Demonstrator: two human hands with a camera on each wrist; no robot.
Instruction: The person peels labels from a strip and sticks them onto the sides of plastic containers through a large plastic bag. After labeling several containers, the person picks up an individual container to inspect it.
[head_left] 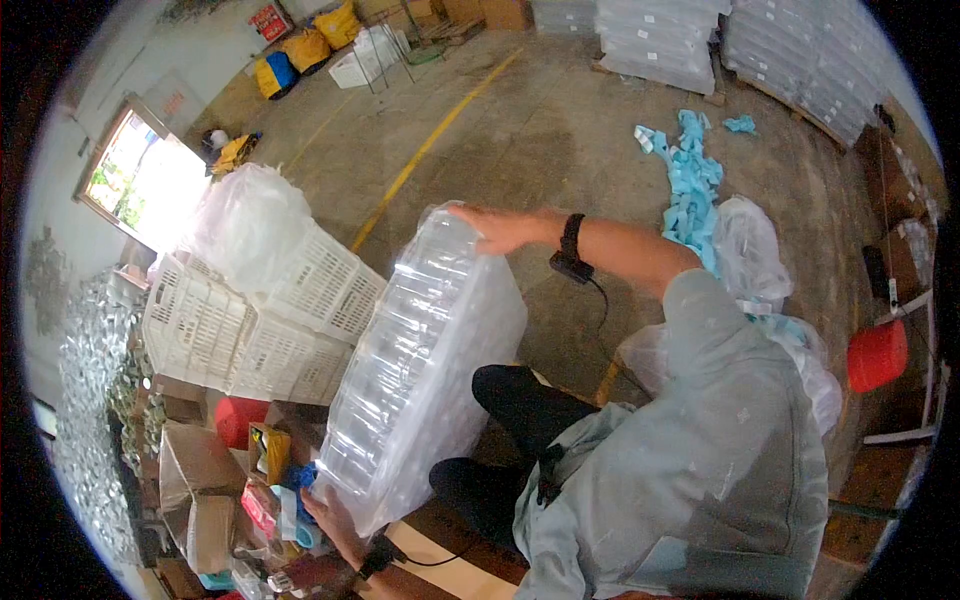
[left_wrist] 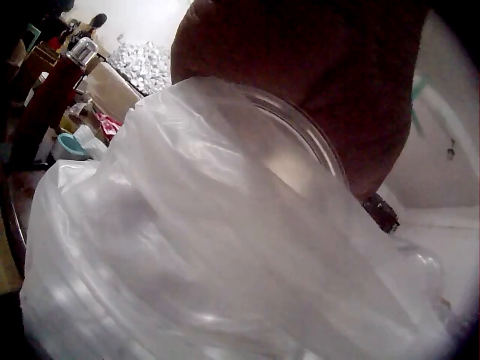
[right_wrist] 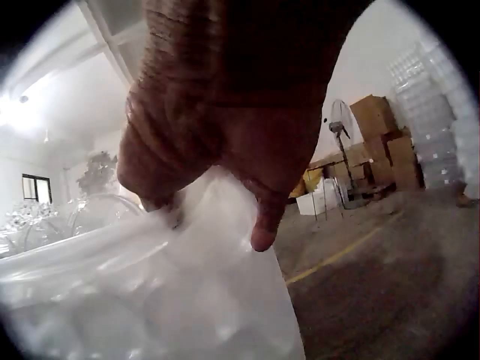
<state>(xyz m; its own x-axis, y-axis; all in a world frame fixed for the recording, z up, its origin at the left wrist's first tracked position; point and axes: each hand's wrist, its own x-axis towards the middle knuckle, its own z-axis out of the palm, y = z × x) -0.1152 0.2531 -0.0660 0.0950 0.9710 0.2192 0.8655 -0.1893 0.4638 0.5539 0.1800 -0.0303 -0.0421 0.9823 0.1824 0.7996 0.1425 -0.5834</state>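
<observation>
A long bagged pack of clear plastic containers point(head_left: 400, 340) stands at a slant in front of the person's knees, its rounded ridges showing through the film. My right hand point(head_left: 500, 230) grips its far upper corner. In the right wrist view, the thumb and fingers of that hand point(right_wrist: 217, 142) straddle a bunched corner of the bag point(right_wrist: 202, 292). At the near lower end, my left hand point(head_left: 335, 522) holds the pack by its edge. The left wrist view shows wrinkled film point(left_wrist: 187, 225) and a clear round rim point(left_wrist: 300, 135) against the dark hand point(left_wrist: 300, 67); its fingertips are hidden there.
White plastic crates point(head_left: 250, 340) with a filled clear bag point(head_left: 245, 225) stand beyond the pack. Open cardboard boxes point(head_left: 200, 465) and small items crowd the lower left. Light-blue strips point(head_left: 690, 180) and clear bags point(head_left: 750, 250) lie on the floor; wrapped stacks point(head_left: 660, 40) stand behind.
</observation>
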